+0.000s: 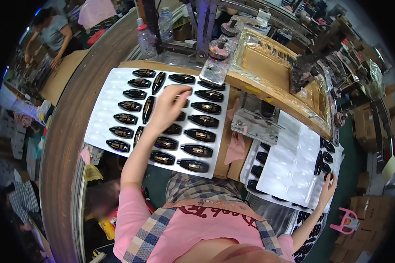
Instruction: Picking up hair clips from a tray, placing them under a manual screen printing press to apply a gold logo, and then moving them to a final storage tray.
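Observation:
A white molded tray (102,115) lies to the left, bearing rows of glossy black, boat-shaped plastic pieces (199,151), many with gold print. Over its middle columns my left hand (170,105) reaches with fingers curled together; whatever lies at their tips is hidden. Several black pieces beside and under that hand are partly covered. To the right, my right hand (327,188) pinches a black plastic piece (328,175) at the edge of a second white tray (289,162). More black pieces (327,157) sit along that tray's far right side.
Between the trays stands a printing press with a raised wooden screen frame (267,94) and a metal fixture (255,125). A pink cloth (235,147) hangs near it. Behind are plastic bottles (146,41). A pink stool (344,221) and cartons (371,210) stand right. Another person (55,33) works far left.

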The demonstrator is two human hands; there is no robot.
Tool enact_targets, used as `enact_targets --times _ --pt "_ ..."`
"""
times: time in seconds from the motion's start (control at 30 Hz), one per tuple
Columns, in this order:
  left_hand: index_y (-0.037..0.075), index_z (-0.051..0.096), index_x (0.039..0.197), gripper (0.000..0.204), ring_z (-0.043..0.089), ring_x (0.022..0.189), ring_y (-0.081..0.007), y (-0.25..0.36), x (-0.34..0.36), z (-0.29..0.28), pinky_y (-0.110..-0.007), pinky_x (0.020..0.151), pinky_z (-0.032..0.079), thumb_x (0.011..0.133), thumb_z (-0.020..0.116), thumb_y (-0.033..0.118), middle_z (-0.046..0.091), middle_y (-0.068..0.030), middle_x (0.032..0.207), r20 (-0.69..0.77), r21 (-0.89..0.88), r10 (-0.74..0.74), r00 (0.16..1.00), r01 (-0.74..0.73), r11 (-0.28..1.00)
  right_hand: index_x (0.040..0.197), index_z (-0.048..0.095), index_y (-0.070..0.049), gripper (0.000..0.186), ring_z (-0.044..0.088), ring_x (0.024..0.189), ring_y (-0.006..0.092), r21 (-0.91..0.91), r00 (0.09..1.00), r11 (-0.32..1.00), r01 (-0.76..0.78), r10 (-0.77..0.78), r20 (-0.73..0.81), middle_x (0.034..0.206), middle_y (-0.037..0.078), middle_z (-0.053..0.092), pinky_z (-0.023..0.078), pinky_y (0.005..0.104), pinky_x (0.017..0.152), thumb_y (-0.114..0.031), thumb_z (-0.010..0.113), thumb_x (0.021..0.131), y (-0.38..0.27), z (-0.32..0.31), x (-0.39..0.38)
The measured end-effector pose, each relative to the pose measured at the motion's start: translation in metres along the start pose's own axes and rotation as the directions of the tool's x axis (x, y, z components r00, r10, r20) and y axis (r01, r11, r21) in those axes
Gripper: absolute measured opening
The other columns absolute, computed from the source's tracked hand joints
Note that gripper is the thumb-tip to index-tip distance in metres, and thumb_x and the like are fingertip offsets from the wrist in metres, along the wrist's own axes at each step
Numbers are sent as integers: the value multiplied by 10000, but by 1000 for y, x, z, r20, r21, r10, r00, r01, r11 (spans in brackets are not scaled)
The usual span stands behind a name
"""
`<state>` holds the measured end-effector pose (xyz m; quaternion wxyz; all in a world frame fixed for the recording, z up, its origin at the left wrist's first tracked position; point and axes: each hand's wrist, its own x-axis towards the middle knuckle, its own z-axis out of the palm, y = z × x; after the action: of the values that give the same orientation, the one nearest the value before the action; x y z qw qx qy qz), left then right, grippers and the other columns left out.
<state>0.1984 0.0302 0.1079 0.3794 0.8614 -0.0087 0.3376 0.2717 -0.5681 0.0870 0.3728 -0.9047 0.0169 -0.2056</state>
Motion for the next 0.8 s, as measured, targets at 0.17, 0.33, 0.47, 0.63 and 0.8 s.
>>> enact_targets --times 0.17,0.33,0.47,0.63,0.8 --pt "-7 561 940 185 555 882 -263 31 71 87 -320 773 424 800 529 109 586 -138 937 118 -217 287 951 -257 942 1167 436 -36 373 498 920 124 296 974 953 72 -131 185 1191 61 431 406 227 753 -92 544 814 -96 41 8" --pt "-20 566 939 195 563 854 -201 20 105 127 -295 761 435 801 541 114 597 -106 911 128 -321 324 937 -270 908 1150 421 -3 467 528 885 144 381 912 915 135 -266 314 1077 105 501 411 255 779 -53 626 733 -149 79 9" --pt "-23 574 941 195 559 843 -164 21 115 116 -278 751 442 802 546 110 600 -86 897 258 -570 12 966 142 809 1109 459 15 503 531 849 169 373 873 907 193 -333 357 998 102 546 408 277 774 -166 688 700 -174 118 18" --pt "-27 584 943 195 554 830 -118 27 113 71 -257 738 450 802 553 105 603 -60 880 295 -689 -153 943 321 650 1033 536 -1 470 511 927 226 282 774 891 356 -450 445 1021 116 552 377 304 830 -309 678 707 -232 164 22" --pt "-2 600 950 207 565 791 -106 -61 86 -10 -229 712 456 789 594 128 609 -51 869 241 -548 -312 919 394 738 1045 534 -5 492 493 978 260 236 696 929 285 -370 616 1025 149 551 363 315 849 -351 654 717 -253 188 13"
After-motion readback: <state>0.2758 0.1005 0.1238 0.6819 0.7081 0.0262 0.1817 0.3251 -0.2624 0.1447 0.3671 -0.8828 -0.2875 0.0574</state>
